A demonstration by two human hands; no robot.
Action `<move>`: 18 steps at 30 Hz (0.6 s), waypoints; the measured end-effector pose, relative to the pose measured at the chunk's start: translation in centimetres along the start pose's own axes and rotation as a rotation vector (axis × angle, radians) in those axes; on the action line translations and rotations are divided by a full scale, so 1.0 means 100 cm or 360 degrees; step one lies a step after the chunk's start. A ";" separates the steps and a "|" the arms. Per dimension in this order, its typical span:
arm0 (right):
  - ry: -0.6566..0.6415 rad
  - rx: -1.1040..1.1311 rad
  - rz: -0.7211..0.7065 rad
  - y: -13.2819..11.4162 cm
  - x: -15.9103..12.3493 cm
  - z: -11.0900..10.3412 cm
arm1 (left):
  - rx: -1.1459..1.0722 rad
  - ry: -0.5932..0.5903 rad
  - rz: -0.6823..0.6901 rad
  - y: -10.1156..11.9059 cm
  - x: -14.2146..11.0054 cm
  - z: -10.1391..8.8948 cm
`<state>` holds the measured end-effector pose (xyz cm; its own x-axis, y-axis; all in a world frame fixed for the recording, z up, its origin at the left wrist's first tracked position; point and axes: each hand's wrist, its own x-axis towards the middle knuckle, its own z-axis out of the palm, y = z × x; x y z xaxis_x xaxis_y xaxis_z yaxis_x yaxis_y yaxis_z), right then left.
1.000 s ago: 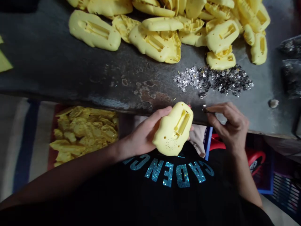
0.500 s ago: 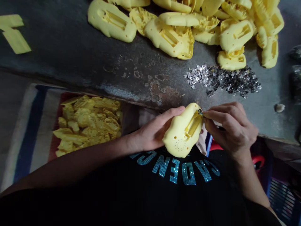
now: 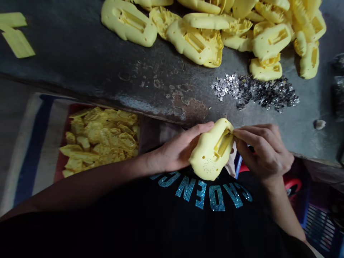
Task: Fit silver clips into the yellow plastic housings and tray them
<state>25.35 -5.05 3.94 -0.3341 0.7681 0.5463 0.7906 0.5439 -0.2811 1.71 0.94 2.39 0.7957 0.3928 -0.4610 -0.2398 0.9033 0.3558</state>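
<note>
A: Hands, status?

B: Left hand point(image 3: 177, 148) grasping a yellow shell point(image 3: 205, 147), thumb along its side, other fingers mostly hidden behind it. Right hand point(image 3: 264, 152): thumb and index tips at the shell's slot, at the end nearest the metal heap point(image 3: 258, 91). A small dark bit shows there; can't tell if I'm pinching it.

A: Shell position? Use the heap as reference.

B: Left of the heap, on my side of it. Slotted face up. In view it overlaps the near edge of the worktop point(image 3: 94, 68); can't tell if they touch.

A: Right hand vs heap?

B: On my side of it, apart from it. Heap is loose small pieces, silvery at left, darker at right.

A: Rest?

B: Pile of yellow shells point(image 3: 243, 9) beyond the heap; one small shell point(image 3: 264, 72) right at its far edge. Red bin point(image 3: 59, 167) of yellow parts: well left of the heap, my side, off the worktop. Flat yellow pieces point(image 3: 18, 43): far left of it. Pale lump point(image 3: 319, 124): right of it, nearer me. Dark bags point(image 3: 339, 93): farther right, cut off by the view.
</note>
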 end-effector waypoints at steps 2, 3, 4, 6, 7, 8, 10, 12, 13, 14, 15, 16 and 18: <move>0.0047 -0.0017 0.0031 -0.002 -0.002 0.001 | 0.0009 0.0000 -0.0003 0.000 0.001 0.000; 0.0070 -0.0024 0.0058 -0.003 -0.002 0.001 | 0.0011 -0.0007 -0.0005 0.000 0.001 0.000; 0.0075 -0.0016 0.0103 -0.004 -0.002 0.000 | 0.0013 -0.0022 -0.0001 -0.001 0.002 0.001; 0.0021 0.0092 0.0255 -0.004 0.001 -0.003 | 0.0025 -0.0049 0.0045 -0.003 0.001 0.001; -0.0044 0.0196 0.0347 -0.003 0.004 -0.005 | 0.0046 -0.0034 0.0100 -0.004 0.001 0.001; -0.0123 0.0317 0.0435 -0.001 0.006 -0.007 | 0.0090 0.0002 0.0171 -0.006 -0.001 0.001; -0.0276 0.0552 0.0569 0.003 0.012 -0.010 | 0.0270 0.0102 0.0329 -0.009 -0.005 0.001; -0.0352 0.0741 0.0645 0.006 0.016 -0.011 | 0.0540 0.0139 0.0461 -0.010 -0.011 -0.002; -0.0359 0.0822 0.0685 0.006 0.017 -0.010 | 0.0681 0.0110 0.0526 -0.011 -0.014 -0.004; -0.0348 0.0892 0.0726 0.006 0.017 -0.008 | 0.0817 0.0061 0.0581 -0.010 -0.017 -0.006; -0.0324 0.0943 0.0761 0.005 0.017 -0.006 | 0.0948 0.0005 0.0638 -0.009 -0.020 -0.008; -0.0282 0.0969 0.0784 0.003 0.015 -0.004 | 0.1085 -0.0046 0.0702 -0.008 -0.023 -0.009; -0.0176 0.0953 0.0797 0.000 0.009 0.002 | 0.1382 -0.0104 0.0846 -0.005 -0.027 -0.011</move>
<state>24.93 -4.29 4.32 -0.0851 0.9818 0.1696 0.4599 0.1897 -0.8675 -0.92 -0.33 2.53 0.7387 0.6731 -0.0355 -0.1052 0.1672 0.9803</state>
